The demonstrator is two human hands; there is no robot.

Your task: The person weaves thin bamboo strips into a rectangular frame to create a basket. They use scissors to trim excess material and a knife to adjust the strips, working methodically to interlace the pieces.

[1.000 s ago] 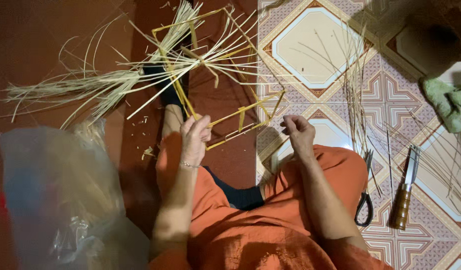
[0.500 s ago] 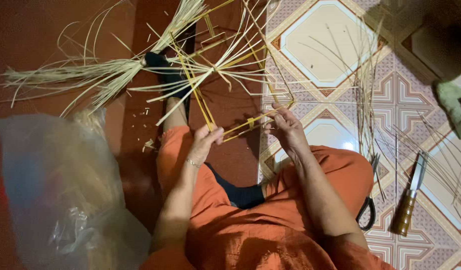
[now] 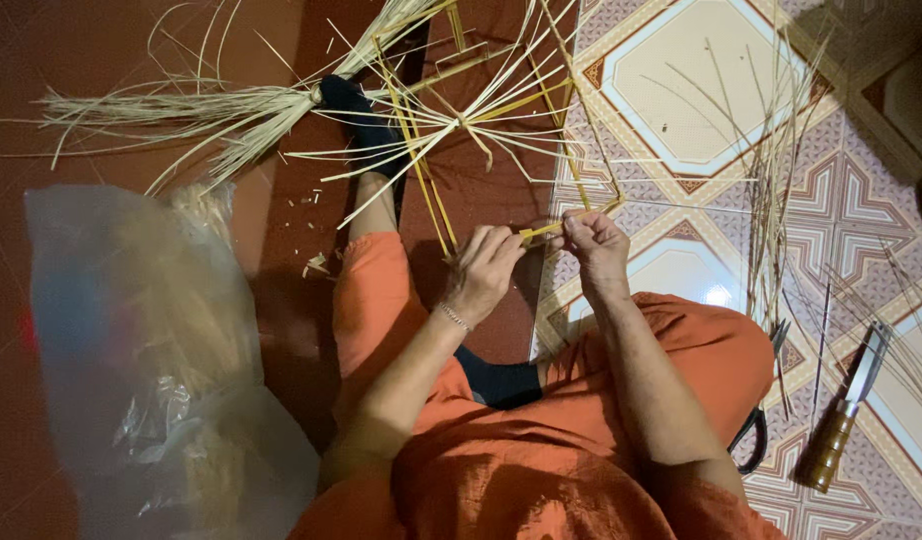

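Observation:
A loose frame of yellow bamboo strips with pale splayed straw ends lies on the floor in front of me, over my dark-socked foot. My left hand and my right hand meet at the near corner of this frame. Both pinch the same yellow strip end between fingers and thumb. My legs in orange trousers are folded below my hands.
A bundle of pale straw spreads out at the upper left. A clear plastic bag holding more straw lies at the left. Thin loose strips, a wooden-handled knife and black-handled scissors rest on the patterned tiles at the right.
My hands came together at the frame's near corner. The right hand, which was apart and empty, now pinches the yellow strip beside the left hand.

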